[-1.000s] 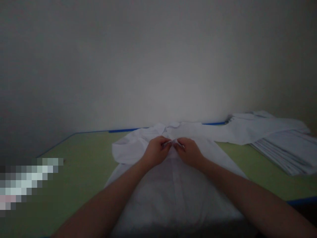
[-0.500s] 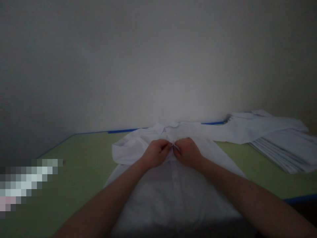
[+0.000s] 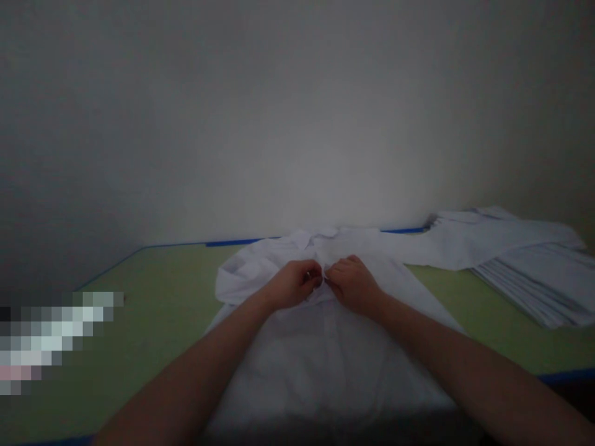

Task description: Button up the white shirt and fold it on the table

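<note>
Across the white shirt [image 3: 320,353], your left hand [image 3: 296,285] has loosened, fingers part-curled, hold unclear. Now only your right hand [image 3: 353,285] visibly pinches cloth.

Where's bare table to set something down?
Bare table left of the shirt, up to the blue edge; a smaller patch right, between shirt and stack, below the sleeve. Crowded: around left hand and right hand.

Left hand [image 3: 294,285] and right hand [image 3: 357,286]: both bare, fingers [image 3: 344,266] short in outline. Directly behind the fingers, each bare wrist [image 3: 383,305] is narrower than the hand. Farther behind the fingers, left forearm [image 3: 199,368] and right forearm [image 3: 455,353] are bare, smooth-contoured, widening rearward. Nail detail: too blurred.
</note>
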{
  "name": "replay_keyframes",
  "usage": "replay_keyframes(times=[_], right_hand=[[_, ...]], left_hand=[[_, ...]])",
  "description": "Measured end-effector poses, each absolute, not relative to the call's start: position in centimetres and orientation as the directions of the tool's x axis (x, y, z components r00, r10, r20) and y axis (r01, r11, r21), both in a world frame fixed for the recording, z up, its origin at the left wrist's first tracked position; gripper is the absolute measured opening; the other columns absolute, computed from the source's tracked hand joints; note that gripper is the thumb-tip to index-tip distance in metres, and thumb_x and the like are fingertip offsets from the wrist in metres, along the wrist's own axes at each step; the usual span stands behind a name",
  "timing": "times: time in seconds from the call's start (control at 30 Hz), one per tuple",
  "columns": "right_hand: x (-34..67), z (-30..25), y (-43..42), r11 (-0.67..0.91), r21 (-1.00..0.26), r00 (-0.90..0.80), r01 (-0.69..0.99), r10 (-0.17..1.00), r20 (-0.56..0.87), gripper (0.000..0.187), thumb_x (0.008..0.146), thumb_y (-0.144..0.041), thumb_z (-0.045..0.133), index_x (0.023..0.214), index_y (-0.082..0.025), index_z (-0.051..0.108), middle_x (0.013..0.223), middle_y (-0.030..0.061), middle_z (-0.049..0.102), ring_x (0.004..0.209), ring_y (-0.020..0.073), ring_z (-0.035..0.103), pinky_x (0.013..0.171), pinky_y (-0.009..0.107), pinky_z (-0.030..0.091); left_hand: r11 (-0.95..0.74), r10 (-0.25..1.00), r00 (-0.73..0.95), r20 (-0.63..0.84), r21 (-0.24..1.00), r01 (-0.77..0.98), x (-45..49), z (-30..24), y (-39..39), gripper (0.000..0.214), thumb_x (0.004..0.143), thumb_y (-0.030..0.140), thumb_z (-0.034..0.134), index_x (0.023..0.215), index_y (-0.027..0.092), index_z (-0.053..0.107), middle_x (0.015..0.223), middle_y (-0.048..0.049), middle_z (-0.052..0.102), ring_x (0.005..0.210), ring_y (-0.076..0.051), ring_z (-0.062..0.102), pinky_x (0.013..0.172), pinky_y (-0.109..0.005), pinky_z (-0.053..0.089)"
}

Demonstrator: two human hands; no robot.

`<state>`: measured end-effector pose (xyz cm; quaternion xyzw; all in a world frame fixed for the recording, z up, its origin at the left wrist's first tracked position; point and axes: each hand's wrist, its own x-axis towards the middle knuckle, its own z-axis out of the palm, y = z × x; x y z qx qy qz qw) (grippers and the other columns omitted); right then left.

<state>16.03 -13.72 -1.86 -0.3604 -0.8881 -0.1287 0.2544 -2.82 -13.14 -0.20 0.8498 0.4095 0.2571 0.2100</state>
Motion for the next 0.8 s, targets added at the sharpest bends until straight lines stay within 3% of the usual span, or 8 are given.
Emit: replay_keyframes(times=[0.1,0.3,0.43,0.6,0.8], right_hand=[[16.2,-2.0,-13.4,0.697,-0.027,-0.555,0.717,0.592,0.584,0.017,0.085,-0.028,0.048,0.076,-0.018,0.057,0.073,0.0026,0.059,0.075,0.0153,0.049,0.075,0.03,0.025],[16.0,-1.6,-13.4,0.619,-0.233,-0.286,0.75,0.622,0.729,0.022,0.076,-0.036,0.058,0.068,-0.016,0.057,0.072,0.0039,0.056,0.075,0.016,0.047,0.072,0.028,0.029],[15.6,-1.4,-14.0,0.659,-0.252,-0.335,0.709,0.629,0.701,0.024,0.076,-0.039,0.058,0.067,-0.017,0.063,0.066,0.0031,0.056,0.073,0.0158,0.047,0.075,0.03,0.028],[15.4,-1.9,-13.5,0.605,-0.338,-0.321,0.721,0.724,0.611,0.027,0.082,-0.03,0.05,0.062,-0.015,0.06,0.06,0.0012,0.054,0.061,0.0112,0.045,0.063,0.025,0.027],[15.5,-2.0,-13.1,0.614,-0.29,-0.382,0.734,0.726,0.572,0.02,0.082,-0.026,0.049,0.068,-0.015,0.057,0.067,0.0022,0.055,0.065,0.0116,0.045,0.063,0.025,0.027]], left_hand=[[-0.604,0.79,0.536,0.298,0.529,0.596,-2.7,0.0,-13.3,0.01,0.078,0.02,0.046,0.078,0.016,0.055,0.062,0.0022,0.053,0.054,-0.008,0.047,0.051,-0.018,0.033],[-0.619,0.777,0.448,0.443,0.405,0.674,-1.9,-0.1,-13.3,0.013,0.081,0.022,0.043,0.074,0.016,0.053,0.067,-0.0009,0.055,0.06,-0.01,0.048,0.055,-0.021,0.034],[-0.599,0.786,0.422,0.452,0.388,0.7,-1.6,-0.5,-13.3,0.011,0.08,0.019,0.044,0.076,0.016,0.054,0.071,-0.0025,0.058,0.063,-0.012,0.05,0.058,-0.022,0.036],[-0.611,0.777,0.44,0.451,0.372,0.699,-1.4,-0.6,-13.7,0.014,0.082,0.024,0.044,0.078,0.016,0.055,0.074,-0.0035,0.058,0.065,-0.013,0.051,0.059,-0.023,0.037],[-0.57,0.821,0.427,0.38,0.49,0.66,-1.4,-0.6,-13.2,0.02,0.083,0.031,0.043,0.076,0.016,0.056,0.069,-0.0022,0.057,0.063,-0.012,0.049,0.057,-0.022,0.034]])
